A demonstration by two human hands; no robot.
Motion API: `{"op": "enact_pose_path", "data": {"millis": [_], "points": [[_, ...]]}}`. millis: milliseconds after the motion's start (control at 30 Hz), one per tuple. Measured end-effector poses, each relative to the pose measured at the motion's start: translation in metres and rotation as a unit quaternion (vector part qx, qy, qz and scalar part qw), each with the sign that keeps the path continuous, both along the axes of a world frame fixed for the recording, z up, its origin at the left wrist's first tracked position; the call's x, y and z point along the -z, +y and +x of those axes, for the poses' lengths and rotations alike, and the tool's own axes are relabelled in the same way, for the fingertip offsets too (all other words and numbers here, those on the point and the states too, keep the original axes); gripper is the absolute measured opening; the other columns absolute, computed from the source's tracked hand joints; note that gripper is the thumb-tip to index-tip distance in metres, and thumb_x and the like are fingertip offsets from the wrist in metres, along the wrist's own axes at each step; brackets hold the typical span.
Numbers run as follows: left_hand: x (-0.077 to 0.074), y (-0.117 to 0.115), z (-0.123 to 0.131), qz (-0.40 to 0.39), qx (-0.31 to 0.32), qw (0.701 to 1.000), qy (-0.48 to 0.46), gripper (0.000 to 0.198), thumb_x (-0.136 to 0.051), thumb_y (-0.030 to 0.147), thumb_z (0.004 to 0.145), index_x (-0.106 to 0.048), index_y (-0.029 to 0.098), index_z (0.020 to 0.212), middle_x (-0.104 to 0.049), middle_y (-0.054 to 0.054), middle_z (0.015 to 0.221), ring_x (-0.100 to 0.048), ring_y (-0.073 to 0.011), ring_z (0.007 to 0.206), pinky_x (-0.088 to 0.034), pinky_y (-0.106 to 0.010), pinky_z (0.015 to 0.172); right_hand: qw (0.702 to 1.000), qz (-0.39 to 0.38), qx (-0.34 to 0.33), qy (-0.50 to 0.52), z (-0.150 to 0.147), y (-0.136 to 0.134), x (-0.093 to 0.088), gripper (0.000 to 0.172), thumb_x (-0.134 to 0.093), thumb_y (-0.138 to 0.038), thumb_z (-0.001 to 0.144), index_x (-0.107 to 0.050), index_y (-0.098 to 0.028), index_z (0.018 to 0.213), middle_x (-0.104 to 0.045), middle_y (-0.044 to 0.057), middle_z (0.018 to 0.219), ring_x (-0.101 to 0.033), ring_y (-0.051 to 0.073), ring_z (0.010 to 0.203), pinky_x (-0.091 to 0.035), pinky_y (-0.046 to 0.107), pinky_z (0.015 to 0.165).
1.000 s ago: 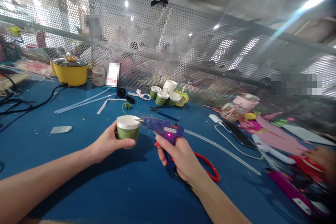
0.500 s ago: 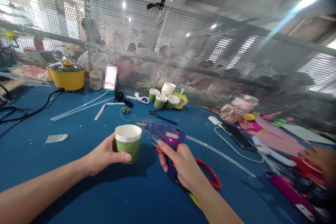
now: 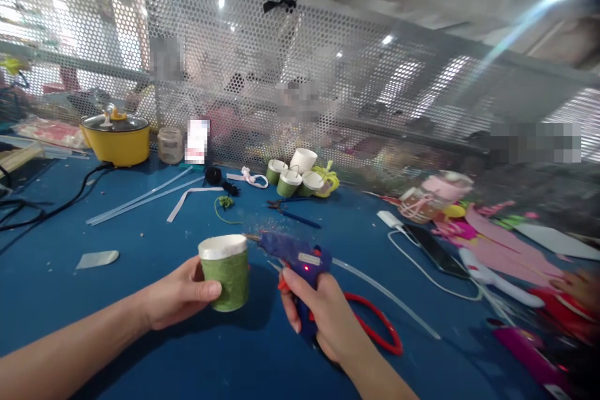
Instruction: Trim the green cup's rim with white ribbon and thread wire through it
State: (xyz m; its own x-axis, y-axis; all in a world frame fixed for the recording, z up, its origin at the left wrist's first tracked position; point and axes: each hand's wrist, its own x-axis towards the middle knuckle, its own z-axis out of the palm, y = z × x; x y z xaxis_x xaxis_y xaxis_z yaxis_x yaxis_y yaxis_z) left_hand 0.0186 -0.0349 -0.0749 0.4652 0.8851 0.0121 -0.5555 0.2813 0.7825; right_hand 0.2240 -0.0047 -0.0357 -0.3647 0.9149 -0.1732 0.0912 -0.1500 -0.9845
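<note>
My left hand (image 3: 180, 294) is closed around a small green cup (image 3: 229, 278) with a white rim, thumb across its front. The cup is held up, slightly tilted, above the blue table. In my right hand (image 3: 319, 319) is a blue hot glue gun (image 3: 293, 250) with a lit red light and a clear glue stick (image 3: 389, 294) sticking out of its back. Its nozzle points left and sits at the cup's rim; whether they touch I cannot tell. Red-handled scissors (image 3: 379, 325) lie beneath my right hand, partly hidden by it.
Several small cups (image 3: 289, 182) stand at the back, beside blue-handled pliers (image 3: 297, 215). Back left are a yellow electric pot (image 3: 115, 144), a glass jar (image 3: 170, 146) and a propped phone (image 3: 197, 140). Another phone (image 3: 434, 250) with a white cable lies right, near a co-worker's hand (image 3: 581, 287).
The cup has come down and slightly left, turned so more of its side shows. The glue gun has lowered a little, its nozzle now at the rim. The view has shifted slightly.
</note>
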Motion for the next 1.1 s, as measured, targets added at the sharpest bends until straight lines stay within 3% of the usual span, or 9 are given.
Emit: {"op": "enact_pose_path", "data": {"millis": [100,233,467,733,967,1100], "points": [[-0.001,-0.001,0.001,-0.006,0.011,1.0,-0.001,0.056,-0.074,0.027,0.06,-0.054,0.015,0.111,-0.059,-0.013,0.106,-0.054,-0.0252,0.1,-0.034,-0.038,0.09,1.0,-0.014,-0.026,-0.009,-0.001,0.001,0.004,0.035,-0.056,-0.045,0.074,-0.051,-0.014,0.058,-0.048,-0.003,0.038,-0.041,0.007,0.033,-0.031,0.02,0.036],[-0.002,-0.002,0.001,-0.012,0.03,0.999,0.006,0.058,-0.075,0.026,0.058,-0.055,0.015,0.111,-0.061,-0.012,0.103,-0.055,-0.0248,0.098,-0.036,-0.037,0.088,1.0,-0.014,-0.002,-0.013,0.0,0.005,0.008,0.036,-0.058,-0.046,0.072,-0.051,-0.014,0.058,-0.047,-0.003,0.038,-0.042,0.008,0.035,-0.031,0.02,0.035],[-0.003,0.001,0.0,-0.01,0.022,1.0,0.016,0.057,-0.074,0.026,0.059,-0.054,0.013,0.111,-0.061,-0.013,0.103,-0.055,-0.0247,0.097,-0.037,-0.036,0.086,0.999,-0.021,-0.025,-0.026,0.001,0.004,0.005,0.037,-0.057,-0.047,0.072,-0.051,-0.014,0.058,-0.049,-0.003,0.039,-0.041,0.008,0.033,-0.031,0.02,0.035],[-0.006,0.001,-0.003,-0.001,0.016,0.997,0.072,0.059,-0.077,0.023,0.054,-0.054,0.015,0.108,-0.062,-0.01,0.101,-0.055,-0.0238,0.095,-0.039,-0.033,0.082,0.999,-0.005,0.042,-0.017,0.004,0.008,0.002,0.036,-0.061,-0.046,0.069,-0.053,-0.013,0.058,-0.049,-0.002,0.043,-0.043,0.008,0.038,-0.034,0.021,0.039],[-0.006,0.002,-0.007,-0.017,0.033,0.998,0.056,0.058,-0.075,0.023,0.056,-0.054,0.015,0.109,-0.062,-0.011,0.1,-0.055,-0.0247,0.096,-0.038,-0.035,0.084,1.0,-0.012,-0.004,-0.017,0.007,0.009,-0.001,0.033,-0.061,-0.044,0.069,-0.052,-0.014,0.057,-0.047,-0.003,0.04,-0.041,0.008,0.038,-0.033,0.021,0.039],[-0.004,0.004,-0.009,-0.014,0.009,0.998,0.054,0.058,-0.075,0.021,0.056,-0.054,0.015,0.109,-0.062,-0.011,0.101,-0.055,-0.0242,0.094,-0.038,-0.035,0.084,0.999,-0.037,-0.026,-0.013,0.01,0.007,-0.001,0.033,-0.061,-0.044,0.069,-0.051,-0.014,0.058,-0.047,-0.004,0.041,-0.04,0.007,0.037,-0.032,0.02,0.038]]}}
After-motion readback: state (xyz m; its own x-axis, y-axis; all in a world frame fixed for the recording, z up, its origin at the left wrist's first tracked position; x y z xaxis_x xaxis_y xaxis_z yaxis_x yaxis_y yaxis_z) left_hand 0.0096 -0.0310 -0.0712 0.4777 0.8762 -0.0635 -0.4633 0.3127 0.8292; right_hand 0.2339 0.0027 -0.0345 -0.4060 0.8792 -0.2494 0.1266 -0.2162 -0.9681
